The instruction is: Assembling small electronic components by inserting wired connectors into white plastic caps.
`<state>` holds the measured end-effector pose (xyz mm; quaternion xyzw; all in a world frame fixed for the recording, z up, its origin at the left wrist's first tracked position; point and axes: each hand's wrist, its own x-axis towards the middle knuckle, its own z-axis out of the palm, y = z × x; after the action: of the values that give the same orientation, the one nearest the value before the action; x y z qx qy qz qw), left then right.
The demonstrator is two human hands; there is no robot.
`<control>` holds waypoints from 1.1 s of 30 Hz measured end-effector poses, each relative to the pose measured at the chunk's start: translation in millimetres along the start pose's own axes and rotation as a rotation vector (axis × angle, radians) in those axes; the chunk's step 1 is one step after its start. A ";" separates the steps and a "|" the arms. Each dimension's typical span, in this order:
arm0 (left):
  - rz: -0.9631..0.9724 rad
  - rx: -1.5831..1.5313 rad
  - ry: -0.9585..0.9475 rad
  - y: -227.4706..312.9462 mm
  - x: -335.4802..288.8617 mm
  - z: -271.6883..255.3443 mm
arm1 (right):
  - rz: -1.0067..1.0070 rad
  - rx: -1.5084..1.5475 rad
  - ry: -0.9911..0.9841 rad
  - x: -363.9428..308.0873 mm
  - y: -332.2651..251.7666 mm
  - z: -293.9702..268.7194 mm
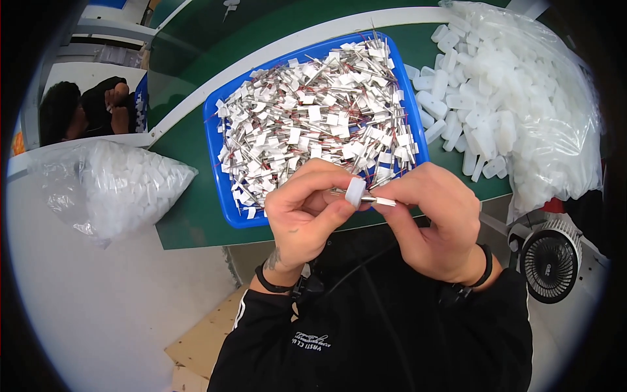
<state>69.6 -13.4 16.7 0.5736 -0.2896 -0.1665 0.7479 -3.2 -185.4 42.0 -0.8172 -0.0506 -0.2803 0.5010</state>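
Observation:
Just over the near edge of a blue tray (211,160), my two hands meet. My left hand (305,212) is closed, pinching a small translucent white plastic piece (355,191) between thumb and fingers. My right hand (434,219) is closed too, its thumb and forefinger on a thin metal rod with a white tag (384,202). The rod's far end lies against or inside the plastic piece; I cannot tell which. Heaped in the tray are many similar thin metal rods (313,114) with white tags and red wires.
On the right, a clear bag (555,104) spills translucent plastic pieces (450,98) onto the green table (186,225). Another bag of white pieces (124,186) sits at the left. A small black fan (552,264) stands at the lower right. Another person (81,111) shows at the upper left.

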 end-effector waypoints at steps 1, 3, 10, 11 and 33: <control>-0.001 -0.002 -0.002 0.2 -0.3 0.7 | 0.017 0.022 0.008 -0.9 0.1 0.0; -0.040 -0.146 -0.011 0.9 -0.4 1.7 | 0.034 0.042 0.018 -2.2 0.9 1.1; 0.008 -0.108 -0.015 2.1 1.7 4.5 | -0.029 -0.009 0.102 -5.7 0.7 4.9; 0.002 -0.114 -0.025 2.2 3.0 3.7 | -0.028 -0.017 0.117 -6.0 -0.1 5.3; 0.291 0.381 0.006 29.6 8.0 20.2 | 0.210 0.542 0.046 -38.0 12.1 7.0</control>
<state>60.8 -24.9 50.3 0.6570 -0.3932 0.0024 0.6432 -27.7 -177.9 10.7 -0.6477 -0.0273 -0.2217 0.7284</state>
